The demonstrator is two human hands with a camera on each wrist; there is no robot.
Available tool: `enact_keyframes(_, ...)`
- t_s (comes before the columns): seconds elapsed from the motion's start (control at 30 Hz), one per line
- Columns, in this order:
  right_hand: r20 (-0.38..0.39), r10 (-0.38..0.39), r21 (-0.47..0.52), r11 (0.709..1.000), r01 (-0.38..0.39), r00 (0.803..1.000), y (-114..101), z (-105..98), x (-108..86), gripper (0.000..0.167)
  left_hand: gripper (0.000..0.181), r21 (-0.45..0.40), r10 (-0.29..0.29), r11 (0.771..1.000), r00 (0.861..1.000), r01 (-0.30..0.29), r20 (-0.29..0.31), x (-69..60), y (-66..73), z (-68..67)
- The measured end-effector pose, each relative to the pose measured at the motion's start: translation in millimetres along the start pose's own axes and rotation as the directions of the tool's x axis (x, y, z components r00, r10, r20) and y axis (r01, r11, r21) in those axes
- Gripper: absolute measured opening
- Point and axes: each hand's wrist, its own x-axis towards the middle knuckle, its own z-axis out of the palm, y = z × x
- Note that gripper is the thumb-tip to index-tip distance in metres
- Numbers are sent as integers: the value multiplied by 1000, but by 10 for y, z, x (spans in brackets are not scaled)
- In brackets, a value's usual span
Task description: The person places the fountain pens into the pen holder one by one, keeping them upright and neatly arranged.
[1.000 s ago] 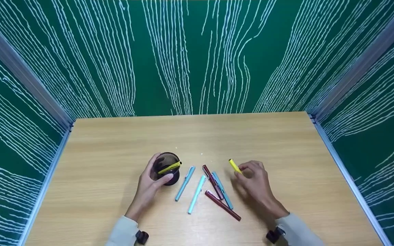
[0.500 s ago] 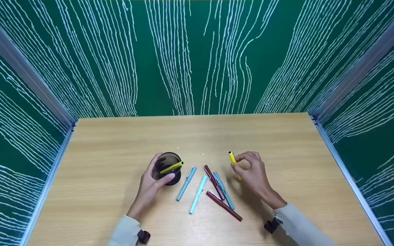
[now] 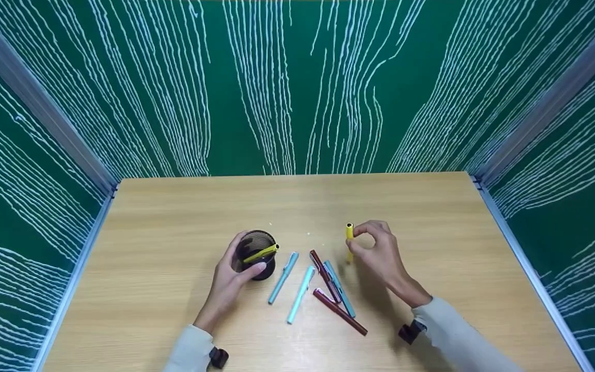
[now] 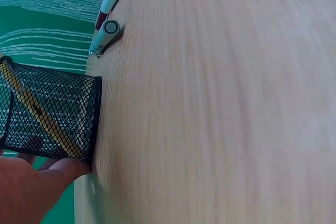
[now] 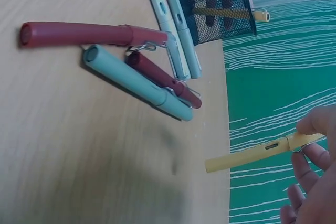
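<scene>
My left hand [image 3: 228, 284] grips a black mesh pen cup [image 4: 58, 108] that stands upright on the table, its thumb across the near side. Inside the cup a yellow pen [image 3: 261, 253] leans, one end poking over the rim. Between thumb and fingers, my right hand [image 3: 380, 253] pinches a second yellow pen [image 5: 252, 153] near its capped end. That pen is held upright above the table, to the right of the loose pens. Beside the cup lie a blue pen [image 3: 283, 278] and a lighter turquoise pen [image 3: 300, 295], apart from each other.
Right of those, a dark red pen [image 3: 322, 271] lies against another blue pen [image 3: 342, 294]. A second dark red pen [image 3: 344, 314] slants nearer the front. Green walls [image 3: 256, 88] with white wavy lines enclose the wooden table [image 3: 184, 206] at back and sides.
My right hand has lifted the yellow pen and moved slightly away from me, turning it from slanted to upright. The left hand still holds the cup in place.
</scene>
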Motion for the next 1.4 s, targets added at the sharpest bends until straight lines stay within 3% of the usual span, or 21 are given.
enact_keyframes(0.3,64,123,33,992,-125,990,-202,-48,107,18,92,0,11,1000,1000,-11,1,10,3,4)
enact_keyframes(0.5,82,146,55,987,-150,986,-315,-27,175,18,92,-7,12,1000,1000,-12,0,13,7,2)
enact_keyframes(1.4,152,27,194,979,-57,988,-801,358,360,15,91,26,26,999,1000,-26,-6,10,-13,22)
